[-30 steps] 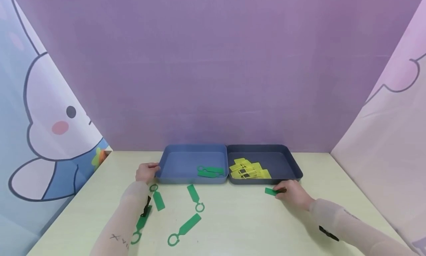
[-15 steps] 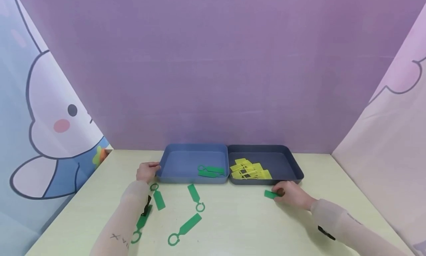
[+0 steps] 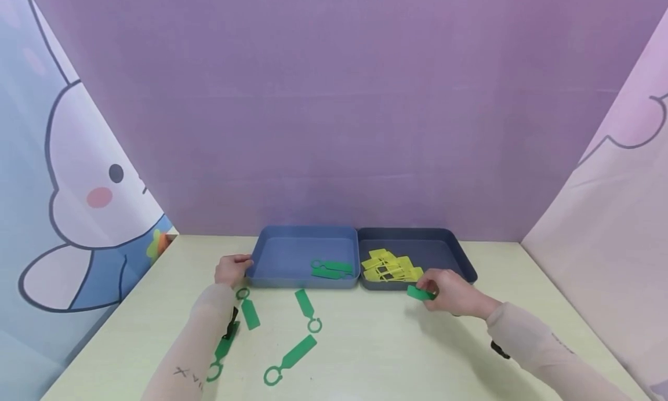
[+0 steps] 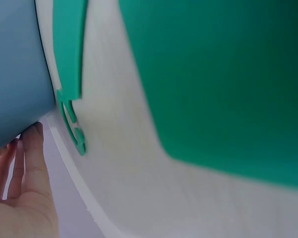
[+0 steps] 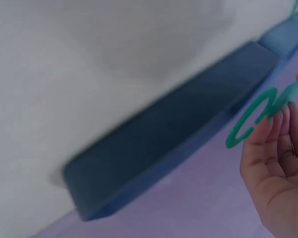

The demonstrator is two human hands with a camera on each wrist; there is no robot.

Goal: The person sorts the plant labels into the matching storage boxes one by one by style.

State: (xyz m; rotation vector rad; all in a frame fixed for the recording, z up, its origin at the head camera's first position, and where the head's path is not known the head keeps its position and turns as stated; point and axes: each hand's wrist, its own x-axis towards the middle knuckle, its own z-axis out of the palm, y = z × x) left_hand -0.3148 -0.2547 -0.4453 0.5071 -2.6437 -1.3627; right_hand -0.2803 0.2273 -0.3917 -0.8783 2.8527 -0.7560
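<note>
My right hand (image 3: 451,294) pinches a green ring-ended tag (image 3: 420,293) above the table, just in front of the dark tray (image 3: 443,253). In the right wrist view the tag's open ring end points away from the fingertips, its flat part (image 5: 288,96) between thumb and fingers. At the left, my left hand (image 3: 231,270) touches the outer side of the blue tray (image 3: 282,256); the left wrist view has its fairly straight fingers (image 4: 34,158) up against the tray's corner. Green tags (image 3: 336,266) lie in the blue tray, and a pile of yellow tags (image 3: 388,269) in the dark one.
Several loose green tags lie on the pale table (image 3: 365,354) in front of the blue tray: one tag (image 3: 250,315) near my left wrist, another (image 3: 304,301) to its right. The trays stand side by side before a purple backdrop (image 3: 334,111).
My right hand has lifted the green tag off the table and moved it slightly left, toward the dark tray's front rim. The left hand keeps its place at the blue tray.
</note>
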